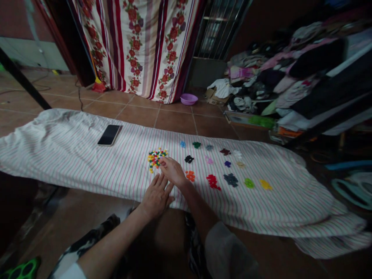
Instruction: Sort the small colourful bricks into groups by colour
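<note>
A mixed pile of small colourful pieces (157,155), too small to name, lies on the striped cloth (130,170). My right hand (172,170) is at the pile's right edge, its fingertips pinched together; whatever they hold is hidden. Below the pile, my left hand (157,193) rests flat on the cloth with its fingers spread. To the right sit separate single-colour heaps, among them an orange heap (190,176), a red heap (213,182), a black heap (189,159), a dark grey heap (231,179) and a yellow heap (265,184).
A phone (110,135) lies on the cloth to the left. Beyond the cloth, a purple basin (188,99) stands on the tiled floor before a floral curtain (136,46). Clothes (267,73) are heaped at the right, and a red broom (99,86) leans by the doorway.
</note>
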Action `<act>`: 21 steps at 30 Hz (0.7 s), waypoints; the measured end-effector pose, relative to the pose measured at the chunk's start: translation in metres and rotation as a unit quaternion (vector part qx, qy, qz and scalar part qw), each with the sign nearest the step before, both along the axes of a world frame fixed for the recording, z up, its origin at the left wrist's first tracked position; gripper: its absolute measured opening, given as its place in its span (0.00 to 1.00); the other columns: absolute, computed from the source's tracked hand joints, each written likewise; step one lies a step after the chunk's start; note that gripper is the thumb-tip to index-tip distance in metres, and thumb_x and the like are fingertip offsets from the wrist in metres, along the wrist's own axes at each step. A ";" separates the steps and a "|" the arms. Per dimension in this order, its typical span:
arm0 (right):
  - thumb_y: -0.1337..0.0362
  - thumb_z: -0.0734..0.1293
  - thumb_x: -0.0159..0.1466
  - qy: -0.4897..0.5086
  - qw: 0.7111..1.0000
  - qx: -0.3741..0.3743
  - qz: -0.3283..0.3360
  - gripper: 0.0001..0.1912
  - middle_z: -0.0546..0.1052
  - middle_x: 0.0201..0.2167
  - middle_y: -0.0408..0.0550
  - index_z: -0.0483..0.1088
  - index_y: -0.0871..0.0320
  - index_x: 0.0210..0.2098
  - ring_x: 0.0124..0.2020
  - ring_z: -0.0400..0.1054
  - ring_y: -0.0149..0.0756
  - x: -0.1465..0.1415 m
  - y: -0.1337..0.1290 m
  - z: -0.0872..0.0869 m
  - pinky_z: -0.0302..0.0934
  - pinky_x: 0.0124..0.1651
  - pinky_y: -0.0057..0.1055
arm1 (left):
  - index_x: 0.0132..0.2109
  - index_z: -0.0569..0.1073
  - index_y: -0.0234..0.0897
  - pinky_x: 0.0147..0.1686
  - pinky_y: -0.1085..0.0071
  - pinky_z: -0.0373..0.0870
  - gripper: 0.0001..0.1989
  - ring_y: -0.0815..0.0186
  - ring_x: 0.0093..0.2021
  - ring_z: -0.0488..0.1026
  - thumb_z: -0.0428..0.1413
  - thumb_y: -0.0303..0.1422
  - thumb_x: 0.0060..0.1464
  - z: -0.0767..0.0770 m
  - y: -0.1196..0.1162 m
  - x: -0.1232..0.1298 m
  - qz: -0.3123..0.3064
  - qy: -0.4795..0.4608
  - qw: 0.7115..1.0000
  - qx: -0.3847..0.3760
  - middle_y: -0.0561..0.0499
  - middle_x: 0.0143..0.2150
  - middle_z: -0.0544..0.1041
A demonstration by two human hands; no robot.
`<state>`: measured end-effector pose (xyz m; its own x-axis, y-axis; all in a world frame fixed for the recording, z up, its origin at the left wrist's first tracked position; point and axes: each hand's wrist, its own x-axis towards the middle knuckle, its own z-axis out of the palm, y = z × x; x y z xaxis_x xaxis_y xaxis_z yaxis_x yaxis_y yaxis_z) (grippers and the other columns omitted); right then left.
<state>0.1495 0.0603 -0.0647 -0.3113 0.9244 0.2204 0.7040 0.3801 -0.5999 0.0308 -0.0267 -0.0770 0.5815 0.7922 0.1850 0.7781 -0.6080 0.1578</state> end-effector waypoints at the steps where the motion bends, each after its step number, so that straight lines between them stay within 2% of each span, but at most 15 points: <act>1: 0.72 0.61 0.60 0.007 1.000 0.004 -0.001 0.10 0.73 0.38 0.45 0.70 0.55 0.38 0.39 0.68 0.32 0.001 0.000 0.000 0.62 0.45 0.29 | 0.60 0.63 0.36 0.62 0.51 0.54 0.25 0.53 0.64 0.58 0.50 0.41 0.59 0.000 0.000 0.000 0.001 -0.008 1.000 0.001 0.38 0.62 0.65; 7: 0.72 0.59 0.59 0.048 0.998 0.041 -0.031 0.15 0.72 0.39 0.46 0.72 0.54 0.41 0.37 0.68 0.32 0.011 0.000 0.008 0.63 0.43 0.29 | 0.52 0.72 0.37 0.59 0.56 0.63 0.17 0.57 0.62 0.62 0.45 0.37 0.62 0.002 0.002 -0.007 0.010 -0.102 0.993 0.058 0.43 0.58 0.71; 9: 0.73 0.59 0.58 0.061 0.996 0.053 -0.046 0.15 0.72 0.38 0.47 0.72 0.55 0.40 0.35 0.68 0.33 0.018 0.001 0.011 0.64 0.42 0.29 | 0.49 0.73 0.37 0.58 0.57 0.65 0.16 0.59 0.61 0.63 0.44 0.33 0.62 0.004 0.005 -0.016 0.054 -0.138 0.984 0.096 0.44 0.56 0.72; 12: 0.73 0.59 0.58 0.083 0.992 0.069 -0.060 0.15 0.72 0.37 0.48 0.73 0.55 0.39 0.35 0.68 0.34 0.029 0.002 0.014 0.64 0.43 0.30 | 0.53 0.69 0.36 0.58 0.52 0.64 0.16 0.56 0.65 0.57 0.44 0.32 0.61 0.002 0.014 -0.036 0.173 -0.157 0.959 0.158 0.42 0.59 0.69; 14: 0.72 0.59 0.58 0.102 0.990 0.074 -0.064 0.15 0.72 0.36 0.48 0.73 0.56 0.39 0.36 0.69 0.34 0.036 0.004 0.015 0.65 0.43 0.30 | 0.57 0.64 0.36 0.58 0.47 0.63 0.18 0.53 0.68 0.49 0.43 0.31 0.61 -0.003 0.022 -0.049 0.243 -0.155 0.939 0.186 0.41 0.64 0.63; 16: 0.72 0.59 0.58 0.120 0.987 0.074 -0.070 0.15 0.72 0.36 0.48 0.73 0.56 0.39 0.36 0.69 0.34 0.041 0.005 0.017 0.66 0.43 0.30 | 0.61 0.60 0.35 0.57 0.41 0.61 0.22 0.49 0.69 0.44 0.43 0.32 0.61 -0.011 0.028 -0.059 0.261 -0.134 0.935 0.200 0.38 0.66 0.59; 18: 0.71 0.59 0.57 0.136 0.985 0.074 -0.077 0.14 0.72 0.36 0.48 0.72 0.56 0.39 0.35 0.70 0.34 0.046 0.006 0.019 0.66 0.42 0.30 | 0.62 0.59 0.32 0.57 0.40 0.60 0.23 0.46 0.69 0.44 0.43 0.33 0.61 -0.019 0.033 -0.062 0.257 -0.088 0.943 0.194 0.35 0.65 0.60; 21: 0.71 0.59 0.57 0.148 0.983 0.075 -0.078 0.14 0.72 0.36 0.48 0.72 0.56 0.39 0.35 0.70 0.33 0.050 0.005 0.023 0.66 0.41 0.30 | 0.63 0.60 0.34 0.56 0.42 0.60 0.25 0.46 0.68 0.48 0.43 0.38 0.62 -0.025 0.040 -0.057 0.276 -0.032 0.945 0.172 0.34 0.64 0.62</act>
<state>0.1991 0.0657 -0.0416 -0.0708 0.9060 0.4173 0.5640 0.3815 -0.7324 -0.0265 0.0132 -0.1023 0.0759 0.8581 0.5078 0.9872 -0.1363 0.0827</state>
